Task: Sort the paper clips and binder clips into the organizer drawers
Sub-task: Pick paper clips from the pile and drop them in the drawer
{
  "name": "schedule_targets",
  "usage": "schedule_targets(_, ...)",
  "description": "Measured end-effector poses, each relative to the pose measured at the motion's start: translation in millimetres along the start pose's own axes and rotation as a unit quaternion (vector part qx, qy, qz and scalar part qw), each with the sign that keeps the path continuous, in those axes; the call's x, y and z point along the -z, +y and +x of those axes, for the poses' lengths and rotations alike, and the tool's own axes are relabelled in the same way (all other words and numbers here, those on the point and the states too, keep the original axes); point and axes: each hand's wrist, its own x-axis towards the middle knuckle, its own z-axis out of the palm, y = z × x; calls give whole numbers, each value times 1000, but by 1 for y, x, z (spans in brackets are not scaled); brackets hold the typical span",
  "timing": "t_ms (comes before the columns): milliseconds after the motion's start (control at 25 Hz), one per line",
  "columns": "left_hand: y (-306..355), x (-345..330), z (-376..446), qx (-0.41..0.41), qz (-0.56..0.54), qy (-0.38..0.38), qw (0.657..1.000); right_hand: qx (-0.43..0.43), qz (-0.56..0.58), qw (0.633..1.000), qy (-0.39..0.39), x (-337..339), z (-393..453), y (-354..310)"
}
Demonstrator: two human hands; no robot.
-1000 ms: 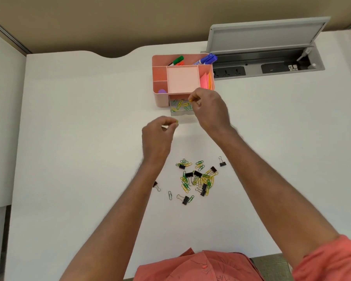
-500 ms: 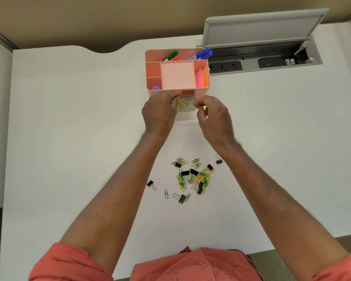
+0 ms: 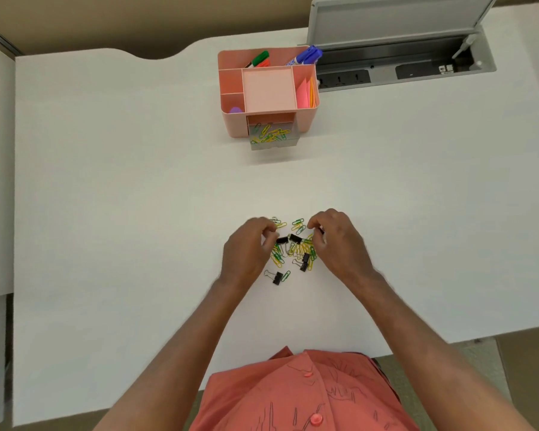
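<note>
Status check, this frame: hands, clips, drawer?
Both hands, left, right, curled over the clip pile. Grasp unclear. Open drawer holds paper clips only. Nothing in the way.

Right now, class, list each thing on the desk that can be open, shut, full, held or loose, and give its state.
Drawer: pulled out, holding green and yellow paper clips.
Organizer: upright, pens and notes in its top compartments.
Clip pile: loose on the desk, paper and binder clips mixed.
Left hand: fingers curled at the pile's edge, grasp unclear.
Right hand: fingers curled at the pile, grasp unclear.
Socket lid: raised.
</note>
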Motion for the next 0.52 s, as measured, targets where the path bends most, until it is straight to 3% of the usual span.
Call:
schedule_targets(240,-2,-25,-25,53,153,-36,986,-96,-1,995,-27,-7,-27,2)
schedule_targets(520,5,-34,-22,30,144,-30,989,-96,-2,994,-42,-15,-29,-1)
